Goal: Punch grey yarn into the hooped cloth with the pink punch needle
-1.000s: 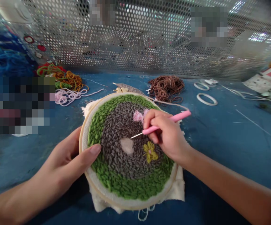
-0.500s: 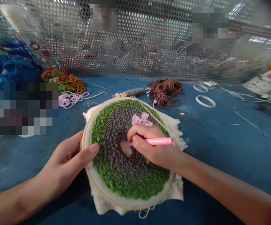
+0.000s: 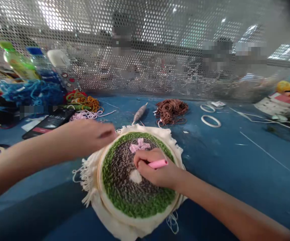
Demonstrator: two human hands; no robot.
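A round embroidery hoop (image 3: 100, 182) with frayed cream cloth (image 3: 97, 204) lies tilted in front of me, filled with green and grey-brown yarn loops, a pink flower (image 3: 140, 145) and a bare pale patch (image 3: 135, 176). My right hand (image 3: 155, 167) is closed around a pink pen-like tool (image 3: 158, 163) over the middle of the loops; its tip is hidden. My left hand (image 3: 102, 134) is raised at the hoop's upper left edge, blurred, its fingers mostly hidden. Beyond the hoop lies a grey yarn bundle (image 3: 140, 113).
Brown yarn (image 3: 172, 110) and white rings (image 3: 211, 121) lie towards the back. At the left are a phone (image 3: 51, 122), blue yarn (image 3: 31, 93), orange yarn (image 3: 91, 103) and bottles (image 3: 16, 62). A perforated metal screen (image 3: 145, 67) stands behind the table (image 3: 235, 160).
My left hand has let go of the hoop's left rim and moved up and forward. The hoop has turned, and my right hand still holds the pink tool. The view has shifted.
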